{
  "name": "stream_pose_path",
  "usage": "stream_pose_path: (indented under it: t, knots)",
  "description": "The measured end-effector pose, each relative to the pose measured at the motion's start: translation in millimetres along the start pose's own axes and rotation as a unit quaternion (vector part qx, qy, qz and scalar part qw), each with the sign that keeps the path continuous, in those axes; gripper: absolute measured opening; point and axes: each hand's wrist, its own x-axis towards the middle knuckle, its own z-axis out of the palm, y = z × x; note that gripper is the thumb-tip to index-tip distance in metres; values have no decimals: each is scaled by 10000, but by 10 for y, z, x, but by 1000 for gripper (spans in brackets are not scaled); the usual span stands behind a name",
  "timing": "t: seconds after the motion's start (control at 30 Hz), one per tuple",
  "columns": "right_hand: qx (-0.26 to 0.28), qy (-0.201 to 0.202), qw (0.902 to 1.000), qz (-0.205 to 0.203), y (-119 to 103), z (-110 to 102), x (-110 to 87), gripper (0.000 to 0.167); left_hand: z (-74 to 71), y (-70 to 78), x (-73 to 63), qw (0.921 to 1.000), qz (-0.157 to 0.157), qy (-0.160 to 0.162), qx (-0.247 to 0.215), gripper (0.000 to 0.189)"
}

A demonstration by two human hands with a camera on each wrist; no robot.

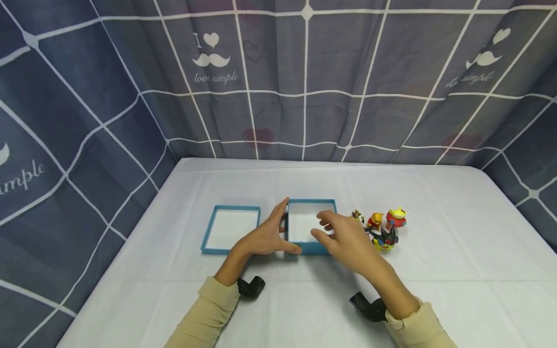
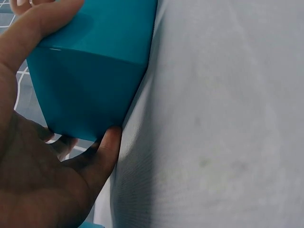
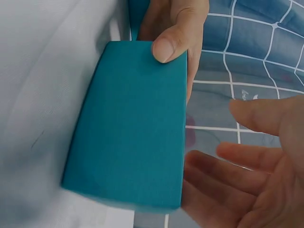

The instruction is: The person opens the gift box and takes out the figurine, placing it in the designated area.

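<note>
A teal box with a white inside stands open side up on the table, nothing visible in it. My left hand grips its left end, thumb on the front wall and fingers reaching round to the back. In the left wrist view a fingertip touches the end wall of the box low near the cloth. My right hand hovers over the right end with fingers loosely bent and nothing held. From the right wrist, its thumb and fingers stand apart beside the box.
The shallow teal lid lies inside up, left of the box. Small toy figures cluster right of it: a red and yellow one, a green-headed one, a dark one and a small brown one. A grid-patterned curtain surrounds the white table.
</note>
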Motion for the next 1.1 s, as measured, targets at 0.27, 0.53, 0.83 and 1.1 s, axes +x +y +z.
stream_pose_path:
  t: [0.27,0.53,0.83,1.1]
  knots:
    - [-278,-468,9985,83,-27,82,72,46,1,10,7,9999,77,-50,-50,125]
    - [193,-745,9970,46,-30,140,118,50,-6,-2,-1,9998,212,-40,-31,125]
    - [613,-346,9975,28,71,157,156,44,-1,8,-2,10000,51,-64,-42,126]
    - [695,-172,9973,-132,112,187,188,41,0,21,-12,10000,39,-49,-3,126]
